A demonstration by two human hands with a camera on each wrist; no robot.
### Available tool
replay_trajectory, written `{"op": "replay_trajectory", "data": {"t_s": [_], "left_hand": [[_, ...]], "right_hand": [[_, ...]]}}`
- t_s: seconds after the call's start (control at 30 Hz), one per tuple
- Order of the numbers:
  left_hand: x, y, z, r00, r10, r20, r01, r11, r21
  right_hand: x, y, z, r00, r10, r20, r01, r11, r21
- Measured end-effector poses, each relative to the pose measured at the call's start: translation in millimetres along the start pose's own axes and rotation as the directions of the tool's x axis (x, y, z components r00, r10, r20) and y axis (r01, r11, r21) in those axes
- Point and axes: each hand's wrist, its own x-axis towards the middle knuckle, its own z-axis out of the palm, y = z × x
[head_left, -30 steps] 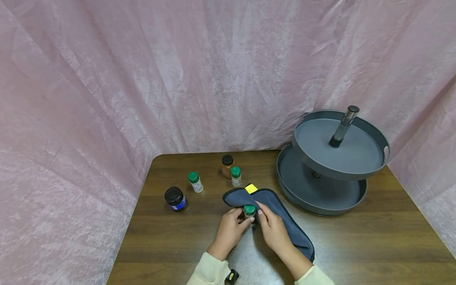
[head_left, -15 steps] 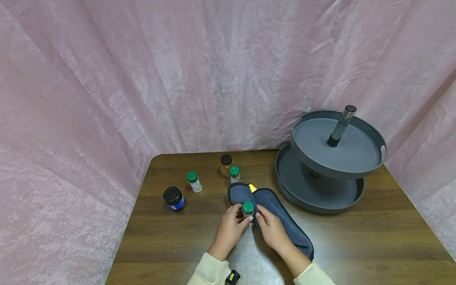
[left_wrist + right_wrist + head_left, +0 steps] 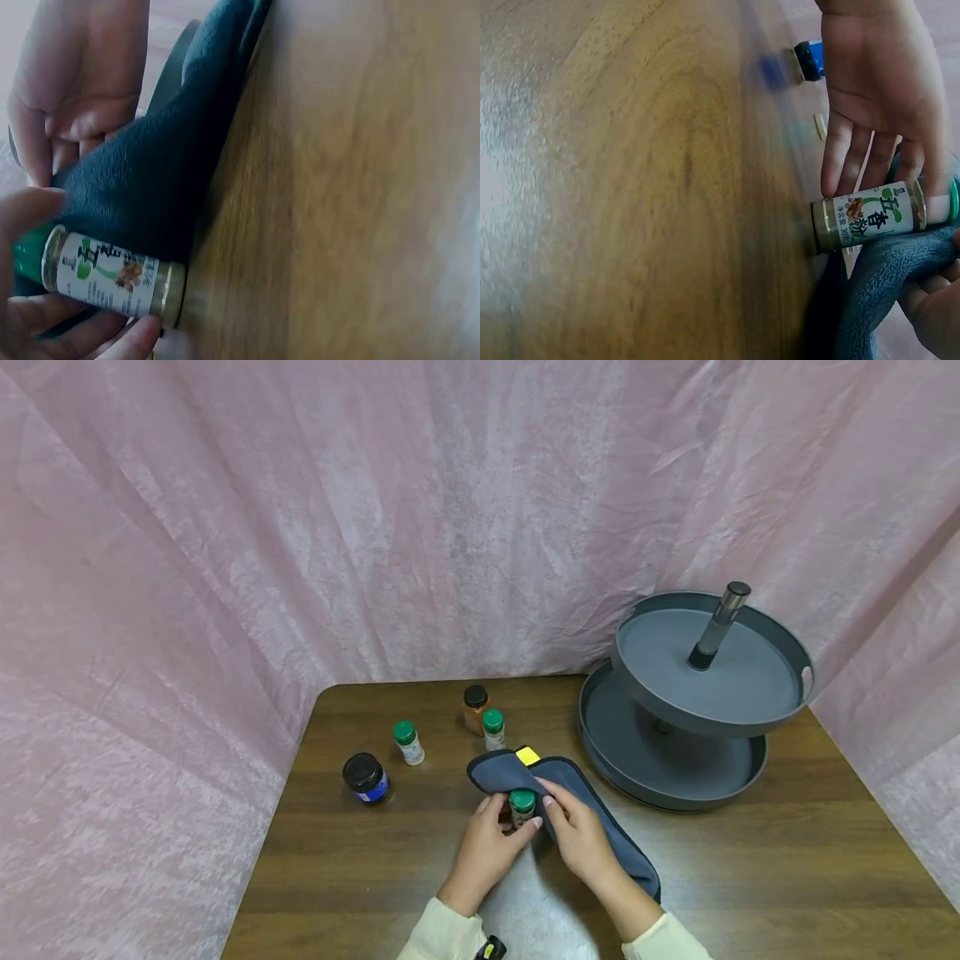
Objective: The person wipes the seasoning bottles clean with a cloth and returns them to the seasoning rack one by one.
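Note:
My left hand [image 3: 483,860] holds a small green-capped spice jar [image 3: 522,807] between thumb and fingers; in the left wrist view the jar [image 3: 109,274] shows a white label with green print. A blue-grey cloth [image 3: 611,827] with dark edging and a yellow tag lies against the jar. My right hand [image 3: 588,852] pinches the cloth beside the jar's cap, and one flap spreads behind the cap. In the right wrist view the cloth [image 3: 877,285] runs along the jar's side, while the left hand [image 3: 885,90] reaches down to the jar.
A two-tier grey round tray [image 3: 675,785] stands at the right back. Behind the cloth are a green-capped jar [image 3: 494,731] and a black-capped orange-brown jar [image 3: 475,712]. Left of them stand another green-capped jar [image 3: 409,745] and a black-lidded jar with blue label [image 3: 367,779].
The cloth's left flap swung right and up, then back left over the rear of the jar's cap. My right fingers shifted slightly upward with it. The left hand keeps hold of the jar.

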Motion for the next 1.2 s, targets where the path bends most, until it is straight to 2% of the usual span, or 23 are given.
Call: {"op": "replay_trajectory", "data": {"t_s": [0.17, 0.27, 0.37, 0.5, 0.63, 0.83, 1.1, 1.2], "left_hand": [[-0.5, 3.3, 2.2, 0.997, -0.068, -0.023, 0.066, 0.995, -0.068], [-0.2, 5.7, 2.0, 0.996, -0.092, -0.020, 0.089, 0.988, -0.127], [-0.3, 7.4, 0.5, 0.994, -0.114, -0.006, 0.111, 0.977, -0.181], [-0.1, 8.8, -1.7, 0.990, -0.138, 0.014, 0.138, 0.965, -0.222], [0.3, 7.8, -2.8, 0.991, -0.134, 0.028, 0.136, 0.961, -0.242], [0.2, 7.1, -4.6, 0.988, -0.147, 0.046, 0.154, 0.951, -0.269], [0.2, 9.7, -6.4, 0.978, -0.196, 0.076, 0.210, 0.927, -0.312], [0.4, 10.1, -7.0, 0.976, -0.206, 0.070, 0.217, 0.929, -0.298]], "right_hand": [[-0.5, 7.5, 4.9, 1.000, 0.018, 0.010, -0.017, 0.999, -0.030], [-1.1, 13.1, 7.5, 1.000, 0.008, 0.030, -0.004, 0.993, -0.118], [-0.4, 16.5, 8.9, 0.998, -0.021, 0.063, 0.035, 0.972, -0.231], [0.8, 17.3, 10.1, 0.996, -0.043, 0.081, 0.065, 0.955, -0.289], [-1.6, 18.8, 11.5, 0.998, -0.041, 0.056, 0.054, 0.965, -0.255], [-3.9, 14.9, 9.8, 1.000, -0.026, 0.012, 0.028, 0.991, -0.127], [-3.6, -5.9, -0.4, 0.997, -0.067, -0.021, 0.066, 0.995, -0.072], [-3.1, -10.7, -2.5, 0.998, -0.063, -0.018, 0.062, 0.996, -0.060]]}}
